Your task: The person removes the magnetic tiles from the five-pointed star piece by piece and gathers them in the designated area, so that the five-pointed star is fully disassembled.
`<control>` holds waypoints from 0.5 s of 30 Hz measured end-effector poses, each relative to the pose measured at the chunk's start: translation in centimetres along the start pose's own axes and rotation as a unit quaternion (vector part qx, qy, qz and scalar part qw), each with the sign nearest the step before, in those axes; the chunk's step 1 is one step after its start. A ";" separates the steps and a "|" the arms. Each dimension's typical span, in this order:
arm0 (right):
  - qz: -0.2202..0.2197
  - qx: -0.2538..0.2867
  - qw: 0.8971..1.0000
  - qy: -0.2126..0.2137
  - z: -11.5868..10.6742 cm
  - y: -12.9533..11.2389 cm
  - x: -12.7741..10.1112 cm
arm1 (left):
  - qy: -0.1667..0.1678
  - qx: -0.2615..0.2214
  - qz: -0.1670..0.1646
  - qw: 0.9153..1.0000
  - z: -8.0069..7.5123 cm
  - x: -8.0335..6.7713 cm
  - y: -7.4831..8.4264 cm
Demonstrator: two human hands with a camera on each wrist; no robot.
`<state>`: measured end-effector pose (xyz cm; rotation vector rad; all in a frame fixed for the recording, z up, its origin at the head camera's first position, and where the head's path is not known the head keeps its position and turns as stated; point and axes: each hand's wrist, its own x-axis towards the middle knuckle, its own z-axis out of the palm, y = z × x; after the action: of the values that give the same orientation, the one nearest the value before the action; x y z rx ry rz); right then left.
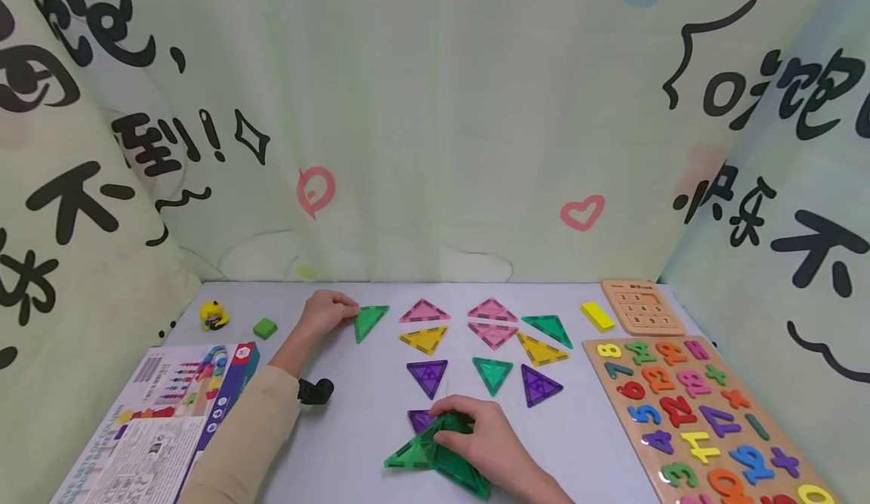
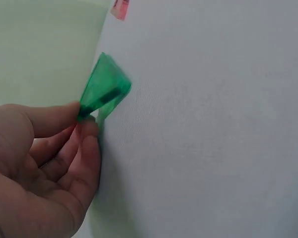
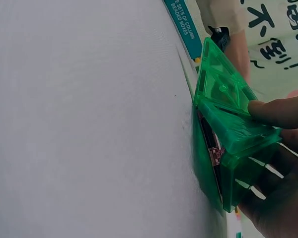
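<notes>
My left hand (image 1: 325, 313), at the back left of the table, pinches a green triangular magnetic tile (image 1: 371, 323) by its edge between thumb and fingers. In the left wrist view the translucent tile (image 2: 107, 88) sticks out beyond the fingertips, close to the white tabletop. Near the front, my right hand (image 1: 495, 440) grips a bunch of green magnetic tiles (image 1: 454, 460). Seen from the right wrist, these green tiles (image 3: 223, 87) stand at angles to one another, the thumb pressing on one. A purple triangle tile (image 1: 418, 418) lies partly hidden behind them.
Pink tiles (image 1: 491, 310), yellow tiles (image 1: 424, 339), purple tiles (image 1: 541, 386) and green tiles (image 1: 492, 373) lie mid-table. A wooden number-and-letter board (image 1: 669, 406) and a yellow block (image 1: 598, 316) are right; a printed box (image 1: 163, 413), green block (image 1: 265, 328) and yellow toy (image 1: 214, 315) left.
</notes>
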<state>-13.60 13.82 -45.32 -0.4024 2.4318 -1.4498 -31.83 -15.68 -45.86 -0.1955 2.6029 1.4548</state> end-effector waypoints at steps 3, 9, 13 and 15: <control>-0.001 0.001 1.000 -0.002 0.1 -0.1 0.0 | 0.022 0.046 0.026 0.998 0.0 0.3 0.0; 0.002 -0.004 1.000 -0.001 0.1 -0.4 0.0 | 0.070 0.057 0.045 0.995 0.3 -0.9 0.1; 0.007 -0.008 1.000 0.000 0.0 -0.4 -0.1 | 0.073 0.046 0.039 0.996 0.5 -3.5 -0.5; 0.010 -0.011 1.000 0.000 -0.1 -0.5 -0.1 | 0.040 0.047 0.042 0.997 0.7 -5.3 -0.8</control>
<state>-13.49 13.69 -44.87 -0.3830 2.4468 -1.4152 -26.47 -15.30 -45.86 -0.1384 2.7674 1.3733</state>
